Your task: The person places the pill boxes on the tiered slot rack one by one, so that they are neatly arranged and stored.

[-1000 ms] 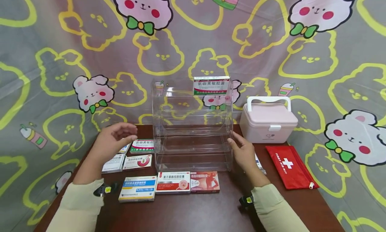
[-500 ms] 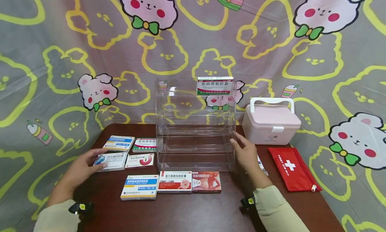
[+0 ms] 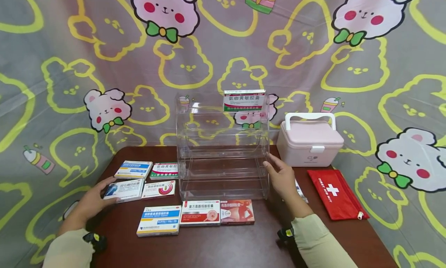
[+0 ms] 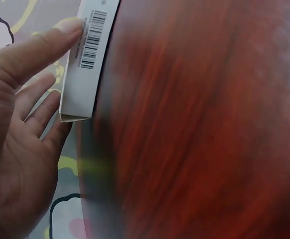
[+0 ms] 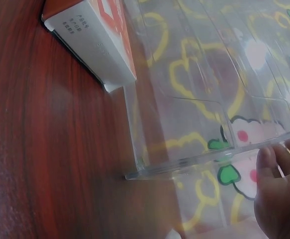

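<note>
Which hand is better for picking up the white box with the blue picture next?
Probably the left hand: it is right at the white box. The right hand is at the right edge of the clear shelf, which stands between it and that box.

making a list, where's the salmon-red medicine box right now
In the head view, the salmon-red box lies right of the red-and-white box, on the table in front of the clear rack.
</note>
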`<control>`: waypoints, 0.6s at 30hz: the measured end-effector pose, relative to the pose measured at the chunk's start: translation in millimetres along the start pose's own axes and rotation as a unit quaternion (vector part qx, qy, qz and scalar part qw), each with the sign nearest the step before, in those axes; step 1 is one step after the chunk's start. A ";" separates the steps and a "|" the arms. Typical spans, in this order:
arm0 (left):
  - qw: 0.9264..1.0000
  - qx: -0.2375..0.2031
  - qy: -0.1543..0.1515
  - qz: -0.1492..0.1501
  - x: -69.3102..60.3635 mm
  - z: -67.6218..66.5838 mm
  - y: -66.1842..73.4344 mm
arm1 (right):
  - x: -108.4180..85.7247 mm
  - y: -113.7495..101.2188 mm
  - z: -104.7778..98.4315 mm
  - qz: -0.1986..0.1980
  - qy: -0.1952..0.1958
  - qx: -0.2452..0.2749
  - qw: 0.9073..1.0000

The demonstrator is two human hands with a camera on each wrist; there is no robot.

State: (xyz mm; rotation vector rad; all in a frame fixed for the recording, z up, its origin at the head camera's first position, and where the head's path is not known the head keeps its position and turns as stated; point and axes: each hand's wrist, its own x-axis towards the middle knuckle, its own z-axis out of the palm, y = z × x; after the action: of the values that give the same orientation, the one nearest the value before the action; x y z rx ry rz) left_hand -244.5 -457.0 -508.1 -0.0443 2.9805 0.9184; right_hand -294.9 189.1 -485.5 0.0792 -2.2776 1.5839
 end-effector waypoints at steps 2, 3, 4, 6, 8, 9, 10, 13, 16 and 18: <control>1.000 -0.001 -0.006 -0.012 0.1 0.1 -1.3 | 0.1 0.0 0.5 -0.001 -0.002 0.002 1.000; 1.000 -0.001 -0.010 -0.016 0.1 -0.3 -1.9 | 0.2 -0.2 0.7 -0.001 -0.002 0.003 1.000; 1.000 -0.003 -0.016 -0.022 0.0 -0.9 -2.4 | 0.3 -0.4 0.9 0.000 -0.002 0.005 1.000; 0.999 0.002 -0.025 -0.032 -0.7 -1.9 -3.4 | 0.4 -1.1 1.0 0.001 -0.003 0.006 1.000; 0.999 0.007 -0.033 -0.035 -1.3 -3.0 -5.0 | 0.4 -1.7 1.0 0.002 -0.004 0.008 1.000; 0.999 0.009 -0.035 -0.034 -1.8 -3.5 -5.8 | 0.3 -1.9 0.9 0.002 -0.003 0.008 1.000; 0.999 0.010 -0.037 -0.034 -2.3 -4.2 -6.4 | 0.3 -1.9 0.8 0.002 -0.003 0.008 1.000; 0.999 0.017 -0.036 -0.020 -4.2 -6.4 -8.3 | 0.0 -1.6 0.3 0.001 -0.002 0.007 1.000; 0.999 0.031 -0.037 -0.003 -8.2 -8.5 -8.9 | -0.5 -1.0 -0.1 0.002 -0.002 0.011 1.000; 0.998 0.044 -0.041 0.003 -11.8 -9.1 -10.1 | -1.0 -0.5 -0.3 0.005 -0.003 0.010 1.000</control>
State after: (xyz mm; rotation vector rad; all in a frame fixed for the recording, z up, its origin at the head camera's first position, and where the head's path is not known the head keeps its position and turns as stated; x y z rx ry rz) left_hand -232.4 -470.3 -505.9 0.0038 2.9431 0.7677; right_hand -293.7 189.0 -485.3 0.0771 -2.2708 1.6137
